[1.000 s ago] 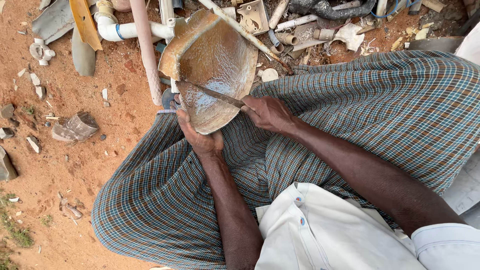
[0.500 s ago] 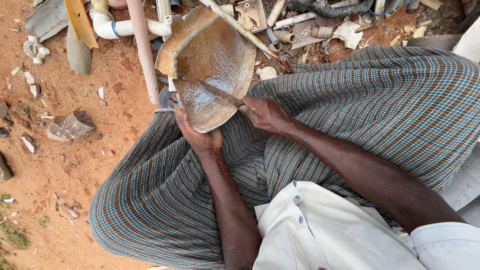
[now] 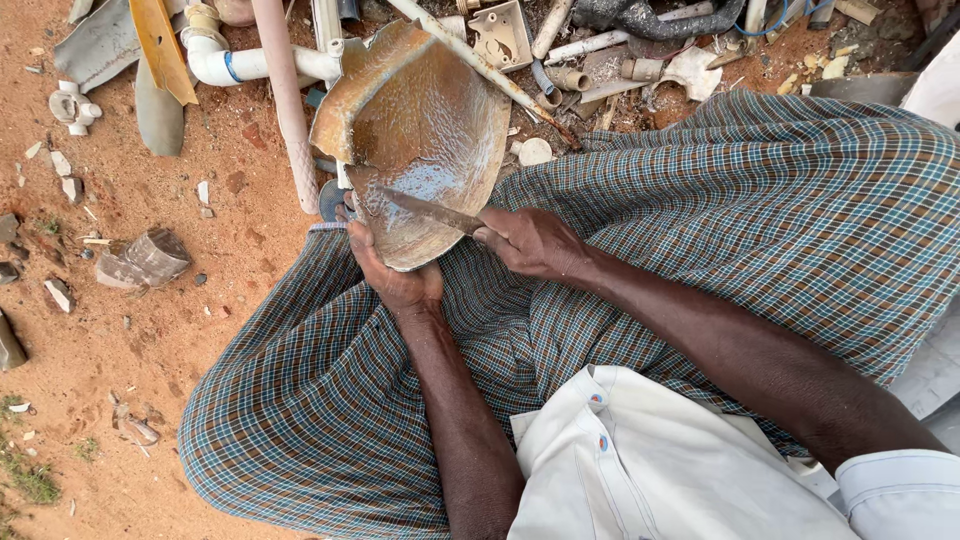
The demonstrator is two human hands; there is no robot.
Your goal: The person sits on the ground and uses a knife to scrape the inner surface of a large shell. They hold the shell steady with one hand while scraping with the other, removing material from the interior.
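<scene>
Left hand (image 3: 395, 275) grips curved brown shell piece (image 3: 420, 140) at its 6 o'clock edge; right hand (image 3: 535, 243) clasps blade (image 3: 430, 210), best kept flat, strokes short.

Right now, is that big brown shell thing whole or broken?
Broken. The curved brown piece has a jagged upper edge; the left hand steadies it, and the right hand lays a blade across it.

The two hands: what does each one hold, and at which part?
The left hand holds the curved rusty metal piece at its near lower edge. The right hand holds a knife by its handle end.
</scene>
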